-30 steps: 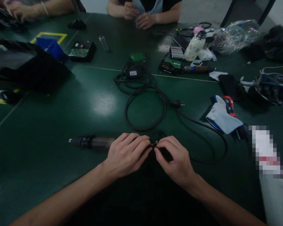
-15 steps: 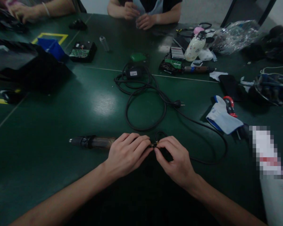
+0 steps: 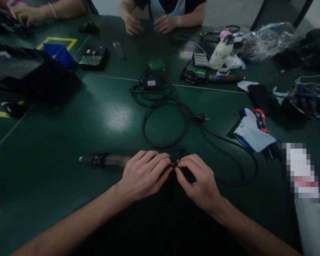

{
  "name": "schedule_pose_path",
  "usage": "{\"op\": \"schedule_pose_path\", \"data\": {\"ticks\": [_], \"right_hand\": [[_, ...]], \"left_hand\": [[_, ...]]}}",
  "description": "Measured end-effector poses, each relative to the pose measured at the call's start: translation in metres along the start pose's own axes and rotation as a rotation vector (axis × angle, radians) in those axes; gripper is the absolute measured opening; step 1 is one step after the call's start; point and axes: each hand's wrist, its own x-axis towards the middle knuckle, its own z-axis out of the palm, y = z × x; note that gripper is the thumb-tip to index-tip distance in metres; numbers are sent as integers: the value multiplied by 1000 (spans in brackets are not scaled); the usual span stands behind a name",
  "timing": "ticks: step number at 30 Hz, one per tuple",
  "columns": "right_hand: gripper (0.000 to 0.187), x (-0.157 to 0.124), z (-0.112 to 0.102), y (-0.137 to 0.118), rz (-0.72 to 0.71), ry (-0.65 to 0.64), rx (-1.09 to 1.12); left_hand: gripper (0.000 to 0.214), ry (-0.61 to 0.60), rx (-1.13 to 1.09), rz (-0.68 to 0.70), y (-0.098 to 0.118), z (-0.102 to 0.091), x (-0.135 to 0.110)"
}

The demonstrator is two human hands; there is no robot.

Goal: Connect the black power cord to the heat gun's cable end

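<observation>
My left hand is closed around the rear end of an electric screwdriver, which lies on the green table with its bit end pointing left. Opposite it, my right hand pinches a small dark connector between thumb and forefinger, close against the screwdriver's end. Whether the connector sits in the screwdriver or just beside it I cannot tell; the fingertips cover most of the join. From there a black cable loops out to the right and back to a coil with a plug.
A black adapter with a label lies in the coil. A white glove rests to the right. Farther off are an opened tool, a bottle, a circuit-board housing and a blue bin. Across the table are a co-worker's hands.
My hands hold nearly the same place, with only a slight shift at the fingertips. Across the table, one of the co-worker's hands has moved down and left, away from the other.
</observation>
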Motion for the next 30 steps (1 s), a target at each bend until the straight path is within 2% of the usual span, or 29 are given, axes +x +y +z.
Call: {"op": "schedule_pose_path", "data": {"ticks": [15,22,27,30], "right_hand": [[7,-2,0,2,-5,-23,3],[6,-2,1,3,-15,-20,6],[7,-3,0,3,-17,-20,25],[7,-3,0,4,-20,-19,40]], "left_hand": [[22,-17,-11,8,0,-2,1],[14,-26,5,-11,1,0,1],[29,-7,21,35,-1,-1,1],[29,-4,12,52,-2,-2,1]]}}
